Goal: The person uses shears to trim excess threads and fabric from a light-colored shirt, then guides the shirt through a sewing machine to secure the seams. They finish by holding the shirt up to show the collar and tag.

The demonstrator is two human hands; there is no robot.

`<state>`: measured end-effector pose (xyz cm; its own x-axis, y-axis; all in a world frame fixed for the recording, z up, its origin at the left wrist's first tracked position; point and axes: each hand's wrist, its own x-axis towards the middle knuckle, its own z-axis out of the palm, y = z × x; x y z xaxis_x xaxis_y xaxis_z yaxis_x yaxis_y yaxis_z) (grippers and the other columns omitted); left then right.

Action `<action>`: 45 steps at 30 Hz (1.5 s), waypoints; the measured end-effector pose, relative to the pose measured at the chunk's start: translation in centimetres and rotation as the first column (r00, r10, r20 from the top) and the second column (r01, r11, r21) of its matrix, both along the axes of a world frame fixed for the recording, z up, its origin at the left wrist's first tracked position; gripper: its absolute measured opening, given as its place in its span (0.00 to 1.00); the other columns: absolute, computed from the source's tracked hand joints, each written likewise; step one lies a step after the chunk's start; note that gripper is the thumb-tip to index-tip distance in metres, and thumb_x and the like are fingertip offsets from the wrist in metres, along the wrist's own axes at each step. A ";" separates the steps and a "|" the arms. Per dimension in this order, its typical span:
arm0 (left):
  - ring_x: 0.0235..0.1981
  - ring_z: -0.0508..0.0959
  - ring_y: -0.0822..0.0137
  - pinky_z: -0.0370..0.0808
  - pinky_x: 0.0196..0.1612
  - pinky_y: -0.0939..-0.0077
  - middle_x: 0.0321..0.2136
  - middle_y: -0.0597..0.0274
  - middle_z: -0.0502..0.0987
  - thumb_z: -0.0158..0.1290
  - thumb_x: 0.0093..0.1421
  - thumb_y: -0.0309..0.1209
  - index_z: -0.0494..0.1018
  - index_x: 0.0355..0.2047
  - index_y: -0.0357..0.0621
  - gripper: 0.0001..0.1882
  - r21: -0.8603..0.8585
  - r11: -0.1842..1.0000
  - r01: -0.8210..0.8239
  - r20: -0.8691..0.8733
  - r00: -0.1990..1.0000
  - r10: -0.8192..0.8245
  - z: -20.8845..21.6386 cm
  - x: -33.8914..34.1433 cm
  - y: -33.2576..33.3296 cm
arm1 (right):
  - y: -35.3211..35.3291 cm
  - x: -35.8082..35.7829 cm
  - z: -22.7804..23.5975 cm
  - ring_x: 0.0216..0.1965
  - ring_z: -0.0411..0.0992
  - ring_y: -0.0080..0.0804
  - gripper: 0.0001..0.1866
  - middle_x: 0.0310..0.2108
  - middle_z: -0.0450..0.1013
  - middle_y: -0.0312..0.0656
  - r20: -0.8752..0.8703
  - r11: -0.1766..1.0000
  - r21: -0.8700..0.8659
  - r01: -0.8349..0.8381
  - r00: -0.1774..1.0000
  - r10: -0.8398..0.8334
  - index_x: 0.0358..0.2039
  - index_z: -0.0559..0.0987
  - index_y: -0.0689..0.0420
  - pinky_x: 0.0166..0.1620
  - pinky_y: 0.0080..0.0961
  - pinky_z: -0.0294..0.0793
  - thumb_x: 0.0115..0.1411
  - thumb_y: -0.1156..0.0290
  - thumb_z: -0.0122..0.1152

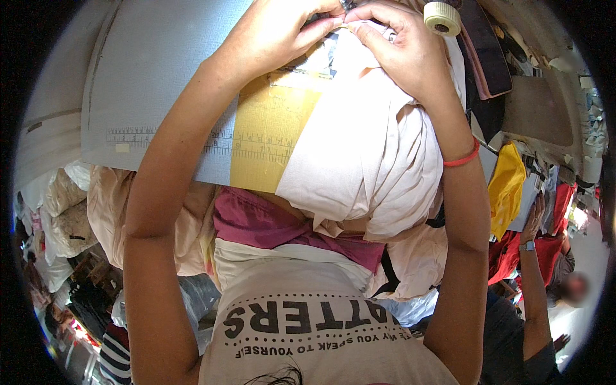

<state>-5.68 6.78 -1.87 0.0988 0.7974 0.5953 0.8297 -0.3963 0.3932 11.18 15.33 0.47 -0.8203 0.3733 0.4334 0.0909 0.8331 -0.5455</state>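
- Up at the far edge of the counter [147, 70], both hands meet on the top edge of a pale pink cloth [366, 147], so the working spot sits right between the two grips rather than off to one side.
- Left hand [273, 35]: fingers pressed together, pinching the cloth's edge from the left, thumb and fingertips closed on the fabric.
- Right hand [401, 45]: also closed on the cloth, pinching the same edge from the right. The fingertips of both hands are almost touching, so neither is really nearer; it's a tie.
- Something small and dark sits right where the fingertips meet at the top rim of the view, but it's too cut off to tell what it is.
- From the pinch, the cloth runs back toward the person: its long axis goes from the far edge of the counter down to the near edge, where the bulk hangs over in folds against a magenta garment [256, 224].
- So the held end points away from the body, and the loose, bunched end points at the lap.
- Under the cloth's left side there's a yellow strip [266, 138] with ruler markings, running the same far-to-near way, crossing a printed ruler line [138, 136] that goes left to right.
- Just beside the right hand, a roll of tape [441, 18] sits apart from the cloth.
- Off to the right, someone else's arm with a wristwatch [527, 246] is well apart from all this.
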 end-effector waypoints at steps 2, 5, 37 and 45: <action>0.25 0.73 0.54 0.70 0.30 0.66 0.23 0.53 0.73 0.55 0.49 0.26 0.73 0.26 0.39 0.05 0.018 1.000 -0.013 -0.028 1.000 0.013 0.0 0.0 0.0 | -0.1 0.0 0.1 0.30 0.73 0.34 0.05 0.28 0.74 0.43 -0.008 0.999 0.033 -0.009 1.000 0.009 0.26 0.76 0.59 0.35 0.24 0.71 0.48 0.73 0.54; 0.26 0.72 0.54 0.70 0.30 0.66 0.23 0.54 0.72 0.56 0.48 0.27 0.73 0.26 0.40 0.05 0.035 0.999 -0.036 -0.089 0.995 0.039 0.1 0.1 -0.1 | -0.1 0.1 0.4 0.30 0.73 0.35 0.05 0.27 0.73 0.43 0.001 0.996 0.086 -0.026 1.000 0.026 0.25 0.76 0.60 0.35 0.25 0.71 0.48 0.73 0.54; 0.46 0.69 0.63 0.59 0.52 0.61 0.42 0.62 0.74 0.55 0.47 0.28 0.72 0.43 0.41 0.19 -0.140 0.990 0.013 -0.403 0.913 -0.069 0.7 0.4 -3.4 | -1.6 1.2 -0.4 0.40 0.68 0.33 0.15 0.35 0.70 0.37 0.288 0.833 0.549 -0.069 0.951 -0.110 0.39 0.75 0.54 0.43 0.27 0.68 0.48 0.70 0.59; 0.45 0.69 0.64 0.60 0.51 0.61 0.40 0.61 0.74 0.54 0.46 0.28 0.73 0.39 0.39 0.17 -0.147 0.989 0.000 -0.459 0.886 -0.068 1.4 0.7 -2.8 | -1.2 1.1 -0.6 0.40 0.68 0.33 0.12 0.35 0.71 0.37 0.279 0.851 0.523 -0.050 0.953 -0.115 0.37 0.76 0.55 0.43 0.27 0.68 0.51 0.70 0.58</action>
<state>-4.96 3.94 -0.51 0.3631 0.8598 0.3590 0.9176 -0.3969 0.0224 12.32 14.11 -0.15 -0.9297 0.1900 0.3156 0.2072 0.9781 0.0215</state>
